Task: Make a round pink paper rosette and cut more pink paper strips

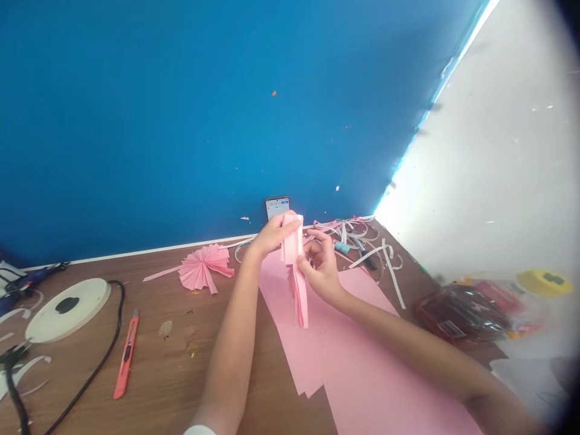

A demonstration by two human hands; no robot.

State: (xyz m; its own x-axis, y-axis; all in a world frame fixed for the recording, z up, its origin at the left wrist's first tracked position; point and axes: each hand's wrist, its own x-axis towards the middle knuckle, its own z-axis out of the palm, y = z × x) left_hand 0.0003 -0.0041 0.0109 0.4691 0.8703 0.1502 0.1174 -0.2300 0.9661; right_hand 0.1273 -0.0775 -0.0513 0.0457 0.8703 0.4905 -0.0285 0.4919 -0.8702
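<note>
Above the table I hold a pink pleated paper strip (pixel 299 296), folded so that one part stands up and another hangs down. My left hand (pixel 274 234) grips its upper part, thumb across the front. At its right side is my right hand (pixel 322 266), thumb and bent fingers closed in at the middle of the strip. Large pink paper sheets (pixel 348 350) lie beneath both hands. Left of my left forearm rests a pink paper fan (pixel 203 267), opened into a rosette shape with narrow strips sticking out.
A phone (pixel 277 206) leans against the blue wall (pixel 203 121). White paper strips (pixel 393 275) and a dark marker (pixel 366 257) lie at the back right. At left are a red box cutter (pixel 127 356), a pale round disc (pixel 86 308) and a black cable (pixel 102 362).
</note>
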